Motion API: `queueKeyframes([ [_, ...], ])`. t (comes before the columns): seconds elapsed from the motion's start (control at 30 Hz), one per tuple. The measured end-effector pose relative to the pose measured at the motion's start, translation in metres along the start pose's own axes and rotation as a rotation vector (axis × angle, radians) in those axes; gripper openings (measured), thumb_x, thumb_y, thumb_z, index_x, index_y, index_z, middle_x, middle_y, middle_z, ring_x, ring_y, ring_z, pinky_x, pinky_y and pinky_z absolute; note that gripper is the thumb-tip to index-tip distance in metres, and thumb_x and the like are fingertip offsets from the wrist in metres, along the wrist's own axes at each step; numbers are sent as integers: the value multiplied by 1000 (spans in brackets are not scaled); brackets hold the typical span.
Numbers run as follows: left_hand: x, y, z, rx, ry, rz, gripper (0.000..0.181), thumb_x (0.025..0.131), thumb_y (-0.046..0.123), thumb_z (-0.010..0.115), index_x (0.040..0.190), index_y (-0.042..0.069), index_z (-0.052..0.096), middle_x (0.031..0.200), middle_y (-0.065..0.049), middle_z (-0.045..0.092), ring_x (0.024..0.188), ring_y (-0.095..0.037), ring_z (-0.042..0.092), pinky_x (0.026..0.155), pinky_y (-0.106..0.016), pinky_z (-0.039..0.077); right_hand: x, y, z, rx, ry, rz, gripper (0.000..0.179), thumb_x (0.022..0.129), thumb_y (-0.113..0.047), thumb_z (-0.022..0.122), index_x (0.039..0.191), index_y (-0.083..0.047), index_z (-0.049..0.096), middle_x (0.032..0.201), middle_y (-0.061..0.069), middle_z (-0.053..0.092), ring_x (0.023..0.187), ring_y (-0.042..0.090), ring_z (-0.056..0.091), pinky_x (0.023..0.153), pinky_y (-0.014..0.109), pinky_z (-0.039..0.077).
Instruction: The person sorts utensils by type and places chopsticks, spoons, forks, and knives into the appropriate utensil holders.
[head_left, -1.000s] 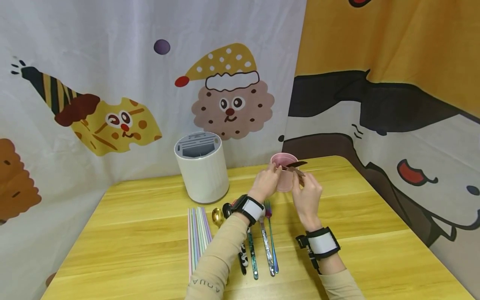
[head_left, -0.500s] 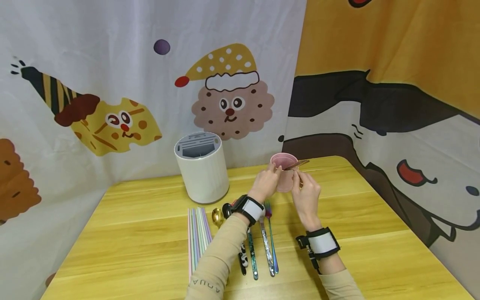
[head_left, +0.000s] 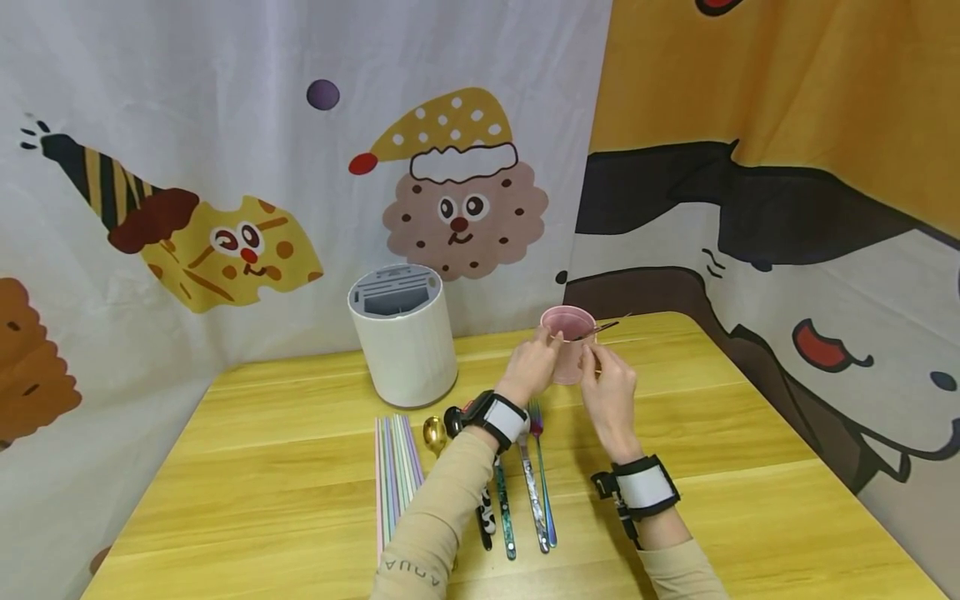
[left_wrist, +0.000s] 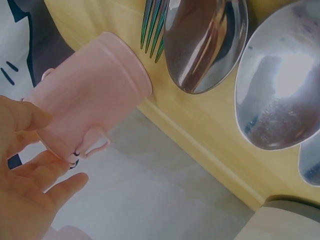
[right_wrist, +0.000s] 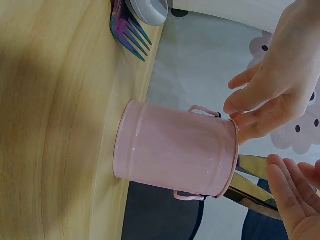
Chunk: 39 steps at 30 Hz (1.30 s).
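Note:
A small pink bucket (head_left: 568, 371) with loop handles stands upright near the table's back edge. My left hand (head_left: 531, 362) holds its left rim, thumb and fingers at the edge, as the left wrist view also shows on the bucket (left_wrist: 95, 85). Table knives (right_wrist: 255, 201), one with a serrated edge, stick out of the bucket's mouth and lean over the rim. Beside the bucket's front right is my right hand (head_left: 609, 400). In the right wrist view, the right hand (right_wrist: 297, 200) has nearly straight fingers right by the knives, overlapping them there.
A white cylindrical utensil holder (head_left: 408, 358) with a grey slotted top stands left of the bucket. In front lie pastel chopsticks (head_left: 393, 467), a gold spoon (head_left: 435, 433), a rainbow fork (head_left: 536, 421) and several other utensils, partly under the left forearm. A printed curtain (head_left: 472, 50) hangs behind.
The knives have turned and now lean together over the bucket's right rim. My right hand has moved slightly down and left, its fingers coming away from the cutlery. The left hand stays.

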<state>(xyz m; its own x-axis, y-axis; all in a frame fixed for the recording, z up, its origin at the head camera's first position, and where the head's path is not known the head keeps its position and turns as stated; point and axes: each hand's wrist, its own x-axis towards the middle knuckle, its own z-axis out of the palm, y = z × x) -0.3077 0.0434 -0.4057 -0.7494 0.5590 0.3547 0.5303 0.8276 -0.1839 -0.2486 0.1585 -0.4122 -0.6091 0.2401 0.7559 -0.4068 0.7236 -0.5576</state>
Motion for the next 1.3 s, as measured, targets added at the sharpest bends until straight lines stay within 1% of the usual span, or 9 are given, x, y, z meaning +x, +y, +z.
queueKeyframes([
  [0.2, 0, -1, 2, -21, 14, 3, 52, 86, 19, 65, 135, 8, 52, 128, -11, 56, 88, -18, 67, 73, -27, 57, -2, -1, 0, -13, -49, 3, 17, 92, -4, 57, 88, 9, 68, 75, 20, 69, 67, 31, 68, 59, 44, 57],
  [0.5, -7, -11, -4, -286, -36, -16, 51, 88, 10, 61, 137, 3, 49, 144, -17, 46, 114, -27, 62, 96, -32, 52, -2, -4, -1, -11, -121, 15, 16, 92, -5, 57, 89, 6, 68, 76, 19, 69, 69, 31, 69, 59, 42, 57],
  [0.63, -14, -19, -2, -341, -30, -9, 54, 88, 8, 59, 139, 3, 45, 148, -14, 43, 114, -27, 62, 96, -32, 52, -2, -4, -1, -15, -141, 10, 16, 92, -6, 58, 87, 5, 68, 75, 18, 69, 69, 31, 69, 59, 41, 57],
  [0.73, -22, -25, -4, -366, 2, -26, 54, 87, 6, 59, 139, 2, 45, 143, -14, 48, 113, -27, 62, 96, -32, 52, -2, -4, 0, -19, -157, 15, 16, 92, -8, 58, 86, 4, 68, 75, 17, 69, 69, 30, 69, 61, 41, 58],
  [0.87, -40, -33, -12, -449, 31, -92, 44, 88, 6, 57, 131, -1, 53, 126, -16, 62, 107, -26, 65, 92, -33, 54, -2, -5, -1, -23, -176, 32, 16, 92, -8, 58, 87, 3, 68, 77, 18, 70, 70, 31, 69, 61, 42, 58],
  [0.97, -57, -43, -19, -502, 70, -156, 29, 89, 6, 55, 116, -1, 63, 105, -14, 71, 86, -22, 70, 75, -29, 58, -2, -4, -2, -26, -188, 39, 16, 92, -9, 58, 88, 3, 68, 79, 18, 70, 71, 31, 69, 62, 42, 58],
  [1.07, -77, -56, -27, -532, 130, -221, 18, 89, 5, 57, 101, 0, 69, 85, -13, 73, 66, -19, 66, 59, -26, 55, -2, -5, -3, -30, -211, 45, 17, 92, -10, 58, 90, 3, 69, 82, 19, 71, 72, 31, 69, 62, 42, 58],
  [1.17, -99, -72, -37, -550, 150, -306, 12, 88, 5, 60, 93, 0, 70, 80, -13, 72, 65, -19, 66, 59, -27, 55, -3, -5, -3, -34, -229, 47, 17, 92, -11, 58, 92, 3, 69, 85, 20, 71, 73, 31, 69, 63, 42, 57],
  [1.3, -127, -91, -49, -561, 115, -451, 11, 87, 7, 61, 90, 1, 70, 78, -13, 71, 62, -19, 63, 57, -29, 53, -3, -6, -4, -36, -236, 50, 18, 93, -12, 58, 92, 2, 69, 84, 19, 71, 74, 32, 69, 63, 43, 57],
])
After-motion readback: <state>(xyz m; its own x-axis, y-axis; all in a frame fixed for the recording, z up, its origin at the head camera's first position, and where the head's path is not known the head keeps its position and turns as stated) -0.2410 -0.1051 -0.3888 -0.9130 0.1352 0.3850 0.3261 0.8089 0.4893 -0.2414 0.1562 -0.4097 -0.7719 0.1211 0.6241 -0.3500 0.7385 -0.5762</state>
